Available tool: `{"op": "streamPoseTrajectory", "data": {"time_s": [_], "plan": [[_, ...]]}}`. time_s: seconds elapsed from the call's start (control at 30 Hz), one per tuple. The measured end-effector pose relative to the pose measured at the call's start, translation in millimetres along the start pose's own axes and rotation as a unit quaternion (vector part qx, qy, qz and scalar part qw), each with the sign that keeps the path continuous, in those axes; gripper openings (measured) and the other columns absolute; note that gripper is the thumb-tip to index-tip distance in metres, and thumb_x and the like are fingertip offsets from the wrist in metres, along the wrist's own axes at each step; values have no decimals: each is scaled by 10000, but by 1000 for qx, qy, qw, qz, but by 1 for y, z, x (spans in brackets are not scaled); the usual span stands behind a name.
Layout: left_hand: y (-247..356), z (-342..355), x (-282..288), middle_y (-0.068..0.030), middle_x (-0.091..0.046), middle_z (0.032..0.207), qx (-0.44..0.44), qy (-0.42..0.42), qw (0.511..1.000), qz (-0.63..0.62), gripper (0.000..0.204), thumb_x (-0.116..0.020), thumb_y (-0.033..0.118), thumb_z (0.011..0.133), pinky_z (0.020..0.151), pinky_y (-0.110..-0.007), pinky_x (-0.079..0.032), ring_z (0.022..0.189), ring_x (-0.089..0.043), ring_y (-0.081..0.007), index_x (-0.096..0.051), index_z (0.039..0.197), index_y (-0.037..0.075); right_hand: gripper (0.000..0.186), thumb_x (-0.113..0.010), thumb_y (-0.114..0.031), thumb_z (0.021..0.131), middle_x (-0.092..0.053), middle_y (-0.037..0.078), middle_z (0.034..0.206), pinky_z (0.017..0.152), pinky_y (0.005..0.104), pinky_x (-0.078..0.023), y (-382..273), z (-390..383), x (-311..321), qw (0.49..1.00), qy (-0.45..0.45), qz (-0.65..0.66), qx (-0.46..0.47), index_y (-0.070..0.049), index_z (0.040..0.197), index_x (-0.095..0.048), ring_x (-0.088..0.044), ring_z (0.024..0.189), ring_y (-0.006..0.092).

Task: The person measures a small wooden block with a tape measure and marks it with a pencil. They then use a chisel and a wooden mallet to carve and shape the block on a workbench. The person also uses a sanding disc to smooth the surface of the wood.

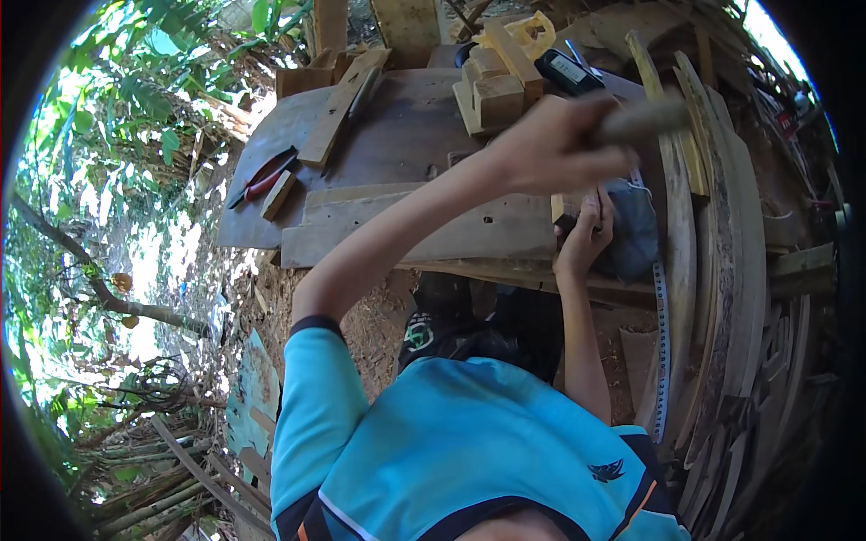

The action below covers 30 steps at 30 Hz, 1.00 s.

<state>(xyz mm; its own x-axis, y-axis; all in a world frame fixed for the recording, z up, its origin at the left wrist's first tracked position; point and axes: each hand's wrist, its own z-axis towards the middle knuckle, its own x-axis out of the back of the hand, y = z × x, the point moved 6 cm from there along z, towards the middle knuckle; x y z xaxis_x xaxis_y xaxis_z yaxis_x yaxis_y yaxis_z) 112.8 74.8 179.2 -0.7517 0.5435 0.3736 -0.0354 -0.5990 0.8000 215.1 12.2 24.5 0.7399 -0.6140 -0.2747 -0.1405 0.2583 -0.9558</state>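
My left arm reaches across the workbench. Its hand point(568, 135) is closed round a thick, stick-like grey-brown piece point(645, 120), smeared by motion and held above the bench's right side. Below it, my right hand point(586, 233) is closed at the near edge, with its fingers against a small wooden block point(566, 209) with a dark end. That block stands at the right end of a long pale plank point(478, 236), which lies along the bench's near edge. Whether my right hand also holds a tool I cannot make out.
Red-handled pliers point(263, 178) and a short wood offcut point(279, 197) lie on the workbench point(397, 117) at left. Stacked blocks point(498, 99) and a black case point(568, 72) stand at the back. A tape measure point(663, 352) hangs at right beside long boards point(722, 234).
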Motion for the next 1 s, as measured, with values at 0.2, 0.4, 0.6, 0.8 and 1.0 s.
{"op": "streamPoseTrajectory", "data": {"time_s": [0.2,0.4,0.6,0.8,1.0], "plan": [[3,-42,60,-60,-496,710,2,215,939,-269,357,-527,115,845,369,-180,-336,449,-447,-90,-312,1130,117,386,-467,-225,832,-526,89,1004,388,192,-399,-3,-4,0,1000,10,-18,-18,-33,1166,-469,-520,680,106],[-18,-57,59,-87,-485,695,-60,201,909,-361,433,-490,71,851,348,-185,-313,433,-415,-83,-224,1183,152,388,-445,-217,828,-519,99,1019,378,191,-397,-4,-2,0,998,24,-61,-19,-29,1167,-467,-520,635,110],[-31,-55,51,-86,-466,624,-56,134,917,-372,445,-513,184,852,369,-185,-297,424,-394,-70,-255,1194,62,405,-423,-224,818,-521,107,986,359,186,-378,-8,-1,-1,995,33,-96,-3,-18,1164,-465,-498,570,98],[-39,-55,49,-56,-471,589,-67,52,902,-423,493,-486,398,845,359,-185,-260,389,-355,-59,-351,1131,20,411,-420,-215,810,-527,115,961,345,186,-363,-8,0,0,995,39,-90,9,-5,1160,-462,-487,541,86],[-33,-44,32,-33,-504,650,18,55,915,-399,430,-597,273,813,426,-185,-340,496,-443,-62,-394,1071,-4,405,-419,-208,817,-525,129,980,450,222,-430,4,4,6,993,27,-104,46,9,1156,-463,-519,618,117]]}}
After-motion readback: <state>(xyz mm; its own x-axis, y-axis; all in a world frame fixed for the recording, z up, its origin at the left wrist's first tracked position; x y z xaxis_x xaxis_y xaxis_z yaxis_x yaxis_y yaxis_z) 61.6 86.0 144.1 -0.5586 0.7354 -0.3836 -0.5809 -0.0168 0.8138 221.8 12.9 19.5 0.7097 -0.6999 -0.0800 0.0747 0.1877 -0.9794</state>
